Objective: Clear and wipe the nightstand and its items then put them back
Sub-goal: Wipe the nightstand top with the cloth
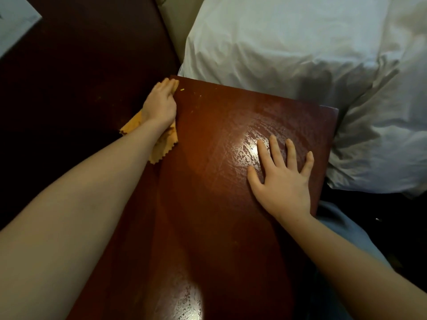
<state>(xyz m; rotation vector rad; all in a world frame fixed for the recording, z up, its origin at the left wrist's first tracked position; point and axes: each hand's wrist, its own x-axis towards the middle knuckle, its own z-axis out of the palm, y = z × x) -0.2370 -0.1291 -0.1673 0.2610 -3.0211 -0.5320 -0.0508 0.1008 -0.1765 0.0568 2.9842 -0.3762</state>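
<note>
The nightstand (208, 204) has a glossy reddish-brown top that fills the middle of the view, bare of items, with a damp streaked sheen near its far right. My left hand (161, 105) presses flat on an orange cloth (164, 144) at the top's far left corner; the cloth sticks out under my wrist and over the left edge. My right hand (282, 176) lies flat on the top with its fingers spread, near the right edge. A small yellow speck (182, 89) lies beside my left fingertips.
A white pillow (300, 42) and rumpled white bedding (381, 146) lie directly behind and to the right of the nightstand. A dark wooden headboard (80, 65) stands to the left. A pale surface (13, 21) shows at the top left corner.
</note>
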